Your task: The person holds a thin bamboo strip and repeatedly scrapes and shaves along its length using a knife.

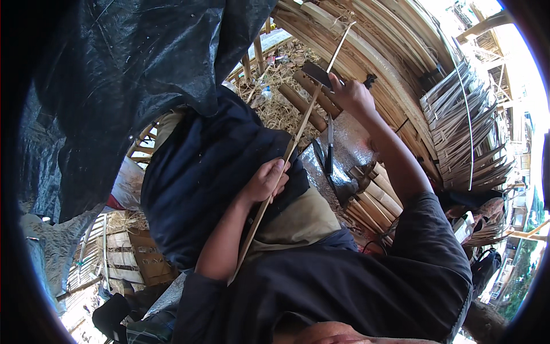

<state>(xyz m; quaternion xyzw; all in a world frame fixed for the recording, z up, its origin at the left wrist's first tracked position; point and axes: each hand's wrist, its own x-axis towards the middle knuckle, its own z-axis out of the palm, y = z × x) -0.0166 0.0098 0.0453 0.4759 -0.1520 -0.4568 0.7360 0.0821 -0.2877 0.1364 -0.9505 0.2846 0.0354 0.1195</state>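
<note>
A long, thin bamboo strip (305, 121) runs slantwise from my chest, over my lap, to the far right. My left hand (267, 181) is closed round its middle, above the dark cloth (212, 155) on my lap. My right hand (354, 97) grips a knife (317, 74) with a broad, dark blade. That blade lies across the strip, near its far end; whether it has cut into the strip I cannot tell. A second knife (329, 150) with a black handle rests on a shiny silvery sheet (350, 150) to the right of my knees.
Split bamboo lengths (395, 74) are stacked along the far right. Cut bamboo pieces (375, 198) lie near my right elbow. Shavings (275, 109) cover the ground ahead. Black plastic sheeting (126, 69) hangs at the left, and a bundle of thin strips (467, 129) stands at the right.
</note>
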